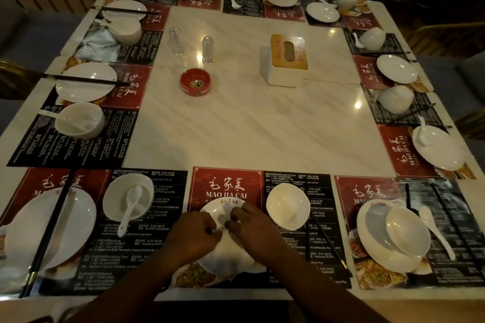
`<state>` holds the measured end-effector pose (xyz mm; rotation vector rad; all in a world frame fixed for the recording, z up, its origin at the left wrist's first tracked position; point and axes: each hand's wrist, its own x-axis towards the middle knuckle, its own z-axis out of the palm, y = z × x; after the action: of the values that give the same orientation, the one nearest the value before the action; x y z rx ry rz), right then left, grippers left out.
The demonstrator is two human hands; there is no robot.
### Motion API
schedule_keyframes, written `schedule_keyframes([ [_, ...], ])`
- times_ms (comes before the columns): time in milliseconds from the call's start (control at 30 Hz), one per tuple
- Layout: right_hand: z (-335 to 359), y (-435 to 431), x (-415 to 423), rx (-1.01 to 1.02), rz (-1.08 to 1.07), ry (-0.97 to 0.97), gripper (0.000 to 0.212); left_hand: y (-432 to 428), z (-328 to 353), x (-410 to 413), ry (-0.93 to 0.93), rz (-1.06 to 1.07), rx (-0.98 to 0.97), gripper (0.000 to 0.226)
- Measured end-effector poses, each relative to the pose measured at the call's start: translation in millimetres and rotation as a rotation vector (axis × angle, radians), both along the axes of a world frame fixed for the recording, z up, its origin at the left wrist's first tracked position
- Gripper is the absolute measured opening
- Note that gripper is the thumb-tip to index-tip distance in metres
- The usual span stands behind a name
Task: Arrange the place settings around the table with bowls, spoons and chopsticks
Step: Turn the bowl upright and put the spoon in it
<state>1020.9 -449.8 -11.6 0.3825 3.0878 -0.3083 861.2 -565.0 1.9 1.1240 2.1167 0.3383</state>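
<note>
A white plate [223, 207] lies on the near middle placemat [225, 183]. Both hands hover over its middle. My left hand [194, 237] and my right hand [253, 228] have curled fingers that pinch a small white thing between them; it looks like a spoon, mostly hidden. A white bowl [287, 207] stands just right of the plate, with black chopsticks [331, 248] lying beyond it. The near left setting has a plate [76, 215] crossed by chopsticks [49, 233] and a bowl [118, 199] holding a spoon [131, 207].
The near right setting has a bowl [406, 233] on a plate [370, 220], a spoon [435, 231] and chopsticks [456, 228]. Several more settings line the left, far and right sides. A tissue box [287, 60], a red ashtray [195, 82] and two clear shakers [208, 50] stand mid-table.
</note>
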Motion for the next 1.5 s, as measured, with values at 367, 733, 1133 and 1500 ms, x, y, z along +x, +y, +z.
schedule_keyframes([
  [367,63.5,47.1,65.8,-0.252,-0.936,-0.017,0.023,25.1,5.0,-17.0,0.005,0.104,0.174,0.017],
  [733,43.5,55.9,67.3,-0.344,-1.033,-0.235,0.028,33.3,3.0,-9.0,0.012,0.023,0.175,0.020],
  [1133,34.6,55.4,64.8,-0.250,-0.971,-0.231,0.031,32.3,6.4,-2.8,0.018,0.098,0.183,0.020],
  [1500,32.9,60.8,78.6,-0.344,-0.914,-0.077,0.025,45.4,13.2,37.1,0.003,0.036,0.153,0.020],
])
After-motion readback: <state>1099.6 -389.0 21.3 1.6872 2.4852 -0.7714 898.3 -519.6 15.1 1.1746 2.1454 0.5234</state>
